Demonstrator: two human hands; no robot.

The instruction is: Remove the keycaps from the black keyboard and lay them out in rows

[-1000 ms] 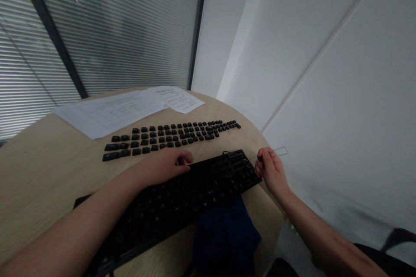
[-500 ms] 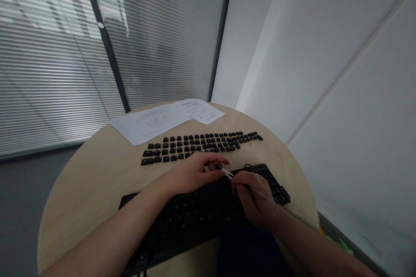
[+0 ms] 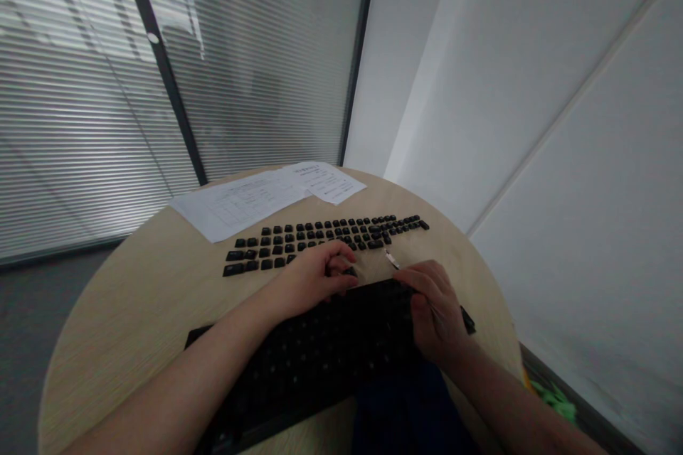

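Observation:
My left hand [image 3: 320, 274] is above the back edge of a black keyboard [image 3: 320, 362], its thumb and fingers pinched on a small black keycap [image 3: 350, 271]. Over the keyboard's right part, my right hand [image 3: 437, 309] is closed around slim silvery tweezers [image 3: 392, 260], whose bright tip points away from me, past the keyboard's back edge. Sockets and remaining keys on the dark keyboard are hard to tell apart. My forearms cover parts of its left and right sides.
Loose black keycaps [image 3: 265, 241] lie in several rows on the round wooden table [image 3: 117, 320] behind the keyboard. Printed paper sheets [image 3: 242, 202] rest near the far edge. Beyond stand a glass partition with blinds [image 3: 267, 71] and a white wall [image 3: 506, 85].
My hands have moved apart: the right one went right with the tweezers, whose tip left the left hand's fingers. A black keycap now shows in my left fingers. The view shifted slightly.

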